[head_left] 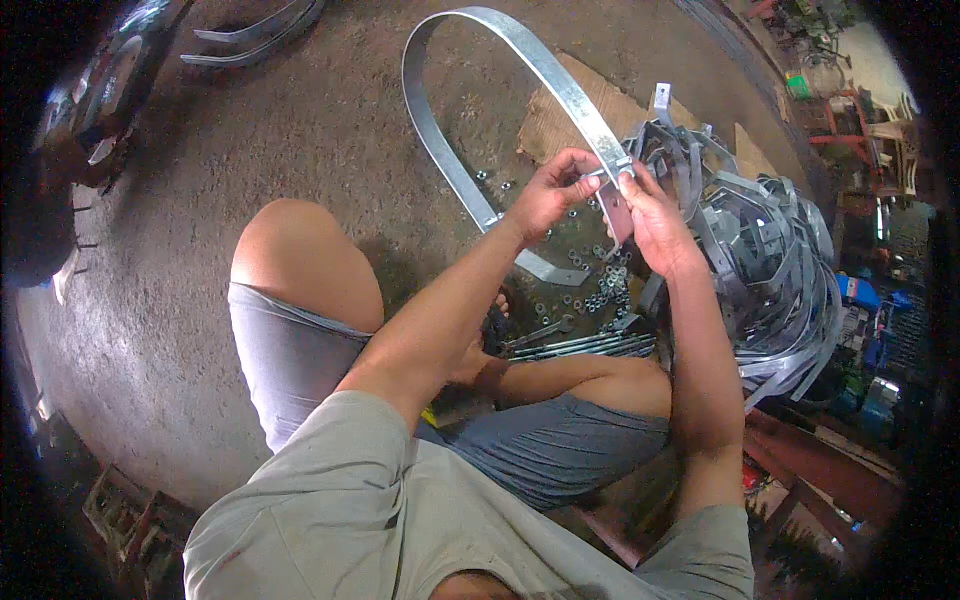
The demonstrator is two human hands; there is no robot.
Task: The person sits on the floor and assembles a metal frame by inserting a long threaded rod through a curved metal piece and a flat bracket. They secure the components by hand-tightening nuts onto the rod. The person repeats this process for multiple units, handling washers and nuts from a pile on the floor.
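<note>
A large U-shaped metal strap clamp stands up in front of me, its bend pointing away. My right hand is closed around one end of it, thumb pressed near a small fastener on the strap. Against the same end, my left hand pinches a short, thin metal piece that looks like a bolt; the fingers partly cover it. The strap's other leg passes behind my left wrist, and a bent flat end shows below it.
Loose nuts lie scattered on the floor below my hands. Near my foot are a wrench and several metal rods. A tangled heap of metal straps sits at right, by flattened cardboard. More curved straps rest far left.
</note>
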